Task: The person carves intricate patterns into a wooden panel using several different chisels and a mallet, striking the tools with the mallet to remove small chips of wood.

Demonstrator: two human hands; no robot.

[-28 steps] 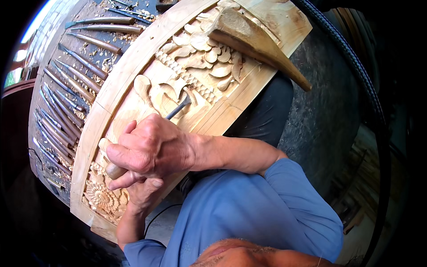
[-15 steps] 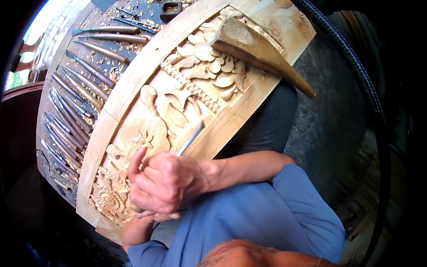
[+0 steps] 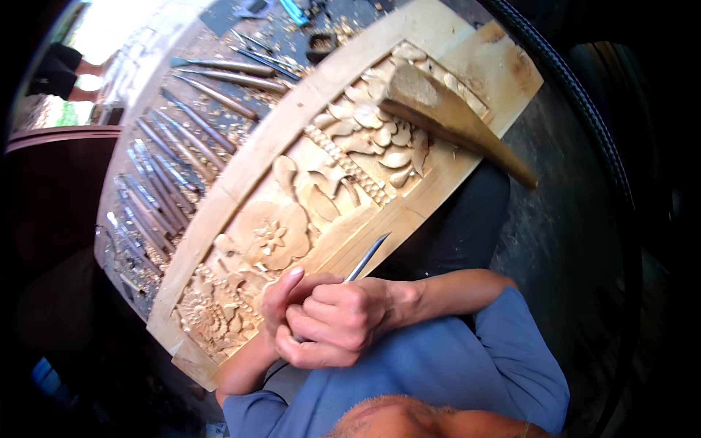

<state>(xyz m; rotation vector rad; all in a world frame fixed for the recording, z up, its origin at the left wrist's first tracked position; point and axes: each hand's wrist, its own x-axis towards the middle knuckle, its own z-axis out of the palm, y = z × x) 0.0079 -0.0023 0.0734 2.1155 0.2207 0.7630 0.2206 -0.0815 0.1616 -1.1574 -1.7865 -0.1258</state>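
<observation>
I find right grip (image 3: 337,319) closed on chisel (image 3: 367,258), carved panel (image 3: 310,219) just beyond; left grip (image 3: 278,303): cannot tell. Apparently between cuts; next likely calls for careful aiming.

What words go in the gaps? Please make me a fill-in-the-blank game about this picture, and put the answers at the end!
1. The person's right hand grips a tool called a ____.
2. The mallet lies on the carved board, and its ____ sticks out past the edge.
3. The board and the mallet are both made of ____.
4. The person's shirt is the colour ____.

Missing words: chisel; handle; wood; blue.
</observation>
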